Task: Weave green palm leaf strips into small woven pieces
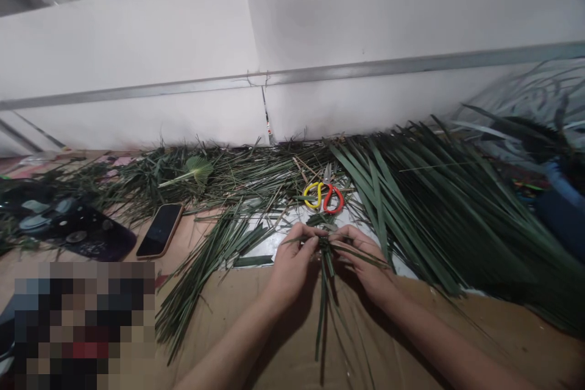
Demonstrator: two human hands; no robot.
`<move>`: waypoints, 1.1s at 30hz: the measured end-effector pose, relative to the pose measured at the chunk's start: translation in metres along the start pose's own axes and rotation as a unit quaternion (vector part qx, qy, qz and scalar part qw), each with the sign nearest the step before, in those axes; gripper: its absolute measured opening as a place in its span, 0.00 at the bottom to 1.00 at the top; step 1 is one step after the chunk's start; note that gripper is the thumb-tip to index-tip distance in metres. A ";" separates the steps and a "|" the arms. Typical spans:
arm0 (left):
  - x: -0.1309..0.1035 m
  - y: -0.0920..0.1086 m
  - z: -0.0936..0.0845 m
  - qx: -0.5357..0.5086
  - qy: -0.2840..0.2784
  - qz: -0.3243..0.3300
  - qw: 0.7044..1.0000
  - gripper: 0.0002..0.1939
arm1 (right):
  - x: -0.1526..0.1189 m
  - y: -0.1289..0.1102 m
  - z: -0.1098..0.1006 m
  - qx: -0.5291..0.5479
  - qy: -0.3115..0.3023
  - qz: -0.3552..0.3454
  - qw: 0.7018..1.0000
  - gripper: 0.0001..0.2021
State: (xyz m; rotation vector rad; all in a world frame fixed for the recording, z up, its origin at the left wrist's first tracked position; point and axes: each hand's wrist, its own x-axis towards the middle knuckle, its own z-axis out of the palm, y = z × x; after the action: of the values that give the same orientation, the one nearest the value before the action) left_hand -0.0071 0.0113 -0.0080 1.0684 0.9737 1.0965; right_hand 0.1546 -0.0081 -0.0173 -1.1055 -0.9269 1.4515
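Note:
My left hand (297,256) and my right hand (359,253) meet in the middle, fingers pinched on a small woven piece of green leaf strips (325,250). Loose ends of the strips hang down toward the cardboard, and one sticks out to the right over my right hand. Just beyond my hands lie scissors (325,195) with one yellow and one red handle loop, their blades pointing away. Cut strips (201,280) lie in a bundle to the left of my left hand. Long dark green leaves (434,207) spread out on the right.
Brown cardboard (219,323) lies under my arms. A phone (159,231) and a dark bottle (77,231) lie at the left. A small fan-shaped leaf (196,170) rests on the heap of clippings (256,164) along the white wall (183,49). The lower left corner is pixelated.

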 end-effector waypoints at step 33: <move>0.002 0.005 -0.003 -0.015 -0.020 -0.049 0.998 0.11 | 0.002 0.002 0.001 0.015 0.016 -0.024 0.999 0.20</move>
State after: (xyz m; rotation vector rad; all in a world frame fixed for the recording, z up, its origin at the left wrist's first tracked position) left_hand -0.0105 0.0142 -0.0034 1.0052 0.9644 1.0029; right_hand 0.1534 -0.0061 -0.0190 -1.0750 -0.8998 1.4002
